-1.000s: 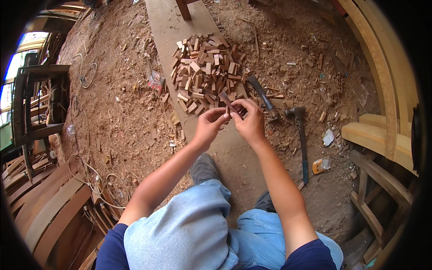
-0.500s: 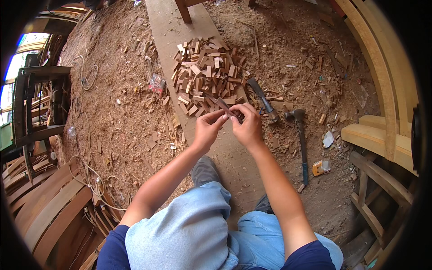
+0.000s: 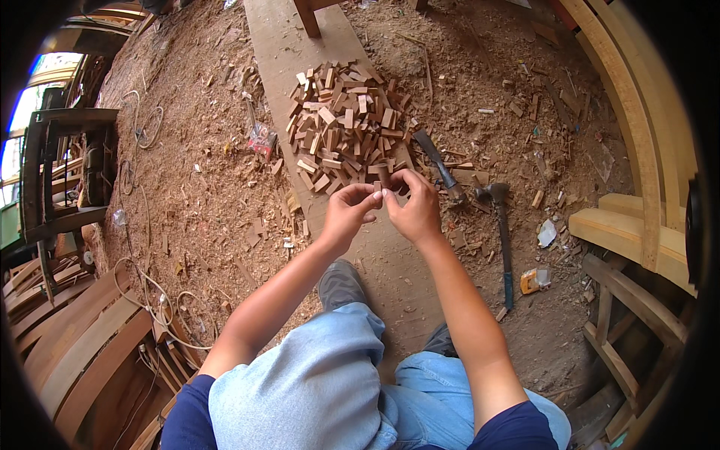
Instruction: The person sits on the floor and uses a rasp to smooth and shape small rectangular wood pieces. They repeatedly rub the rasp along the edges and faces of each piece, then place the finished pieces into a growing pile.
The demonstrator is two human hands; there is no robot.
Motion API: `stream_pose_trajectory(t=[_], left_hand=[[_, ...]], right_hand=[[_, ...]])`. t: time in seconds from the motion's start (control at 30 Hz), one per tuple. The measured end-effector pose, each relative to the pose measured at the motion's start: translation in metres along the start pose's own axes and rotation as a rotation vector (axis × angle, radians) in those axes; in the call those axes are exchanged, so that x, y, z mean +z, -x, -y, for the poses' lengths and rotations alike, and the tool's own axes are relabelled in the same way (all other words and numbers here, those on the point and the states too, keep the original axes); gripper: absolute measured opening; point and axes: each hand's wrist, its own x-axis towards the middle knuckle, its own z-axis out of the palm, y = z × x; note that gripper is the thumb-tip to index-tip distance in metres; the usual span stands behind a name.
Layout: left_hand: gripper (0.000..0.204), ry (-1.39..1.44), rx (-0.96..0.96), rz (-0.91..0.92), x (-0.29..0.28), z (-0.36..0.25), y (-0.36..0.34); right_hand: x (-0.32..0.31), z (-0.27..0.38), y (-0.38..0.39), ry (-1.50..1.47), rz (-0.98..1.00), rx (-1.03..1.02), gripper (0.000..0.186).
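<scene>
My left hand (image 3: 346, 214) and my right hand (image 3: 415, 208) meet at the near edge of the pile of small wooden blocks (image 3: 349, 118). Between thumbs and fingertips both are closed on a small brown wooden block (image 3: 378, 186). Just beyond it shows a darker wooden piece (image 3: 383, 175); whether my right fingers also hold that piece I cannot make out. The pile of reddish-brown blocks lies loosely on a long flat board. To the right of the pile lies a chisel-like tool (image 3: 439, 165), and past it a hammer (image 3: 501, 240) with a dark handle.
The long board (image 3: 281, 37) runs away from my feet under the pile. Wood shavings and scraps cover the ground. A pale cable (image 3: 154, 289) coils at left near curved planks (image 3: 90, 360). Wooden frames (image 3: 637, 232) stand at right, near a small yellow-and-clear object (image 3: 535, 280).
The wooden piece between my fingertips has turned from a slanted position to show its small face toward me. My right hand has shifted slightly; my arms stay put.
</scene>
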Motion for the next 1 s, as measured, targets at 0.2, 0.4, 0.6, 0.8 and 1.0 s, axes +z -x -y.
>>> stream_pose_trajectory(t=[0.2,0.4,0.6,0.8,1.0], left_hand=[[0.026,0.025,0.014,0.028,-0.001,-0.005,0.002],[0.024,0.030,0.059,0.040,-0.001,-0.008,0.003],[0.024,0.022,0.064,0.013,0.000,-0.011,0.004],[0.024,0.022,0.075,0.030,0.003,-0.015,0.006],[0.020,0.266,-0.014,0.089,0.000,-0.022,0.006]], right_hand=[[-0.001,0.001,-0.002,-0.088,-0.033,-0.030,0.015],[-0.001,0.000,-0.004,-0.091,-0.074,-0.096,0.019],[-0.004,-0.003,-0.005,-0.209,0.035,0.060,0.022],[-0.008,0.001,-0.008,-0.312,0.039,0.096,0.022],[-0.014,0.010,-0.009,-0.278,0.027,-0.128,0.026]])
